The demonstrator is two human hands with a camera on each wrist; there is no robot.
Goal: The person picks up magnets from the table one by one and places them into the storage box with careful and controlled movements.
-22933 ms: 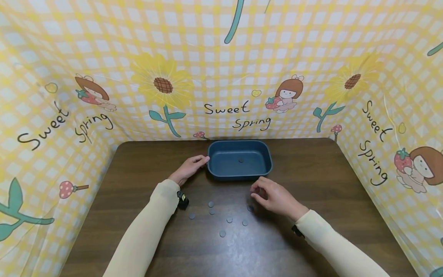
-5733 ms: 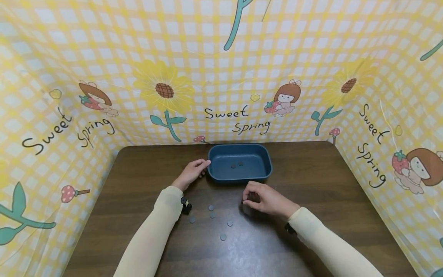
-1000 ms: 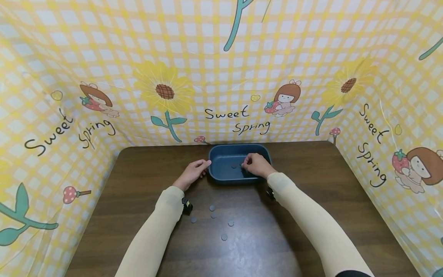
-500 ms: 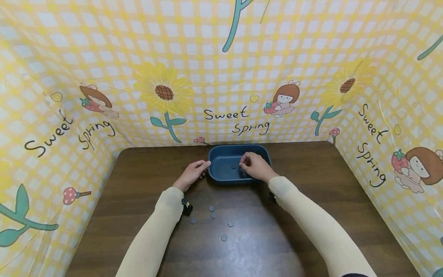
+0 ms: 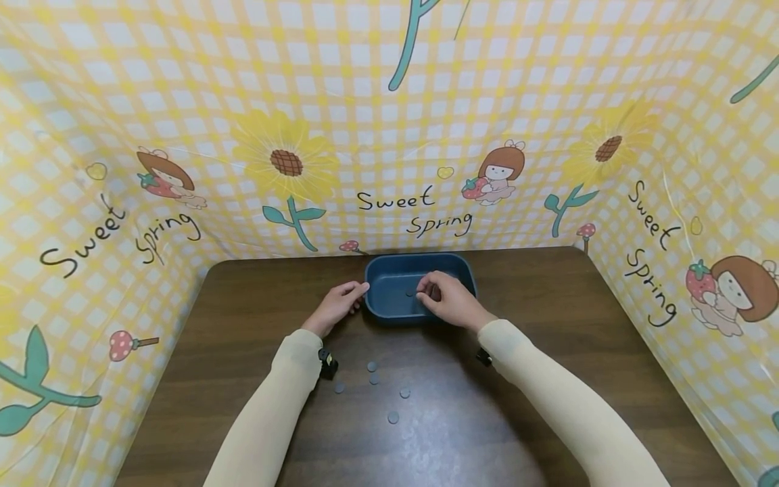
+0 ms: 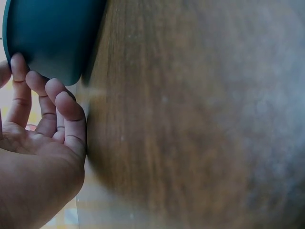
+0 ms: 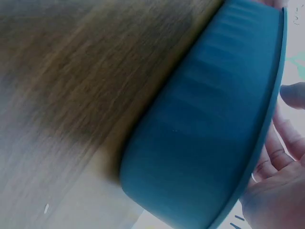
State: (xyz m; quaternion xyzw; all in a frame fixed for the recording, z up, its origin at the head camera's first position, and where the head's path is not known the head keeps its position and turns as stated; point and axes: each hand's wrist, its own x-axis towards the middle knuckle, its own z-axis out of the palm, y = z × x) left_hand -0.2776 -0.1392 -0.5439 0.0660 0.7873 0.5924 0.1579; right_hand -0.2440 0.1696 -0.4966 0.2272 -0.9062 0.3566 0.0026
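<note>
Head view, starting at the left: the left hand (image 5: 333, 309) pinches the left end of the blue tray (image 5: 385, 299) at its rim, thumb and finger together. Next, five small gray discs (image 5: 393, 417) lie on the brown table (image 5: 231, 338), on the person's side of the tray. Inside the tray, one dark disc (image 5: 409, 293) rests on the bottom, just beside the right hand (image 5: 453, 301). That hand is over the tray with its fingers curled. I cannot tell if they pinch anything, and the right wrist view does not show it. It looks like discs are being put in the tray, with five left outside. Next, the right hand seems to need to clear the rim and pick up a flat disc, while the left holds the tray steady.
</note>
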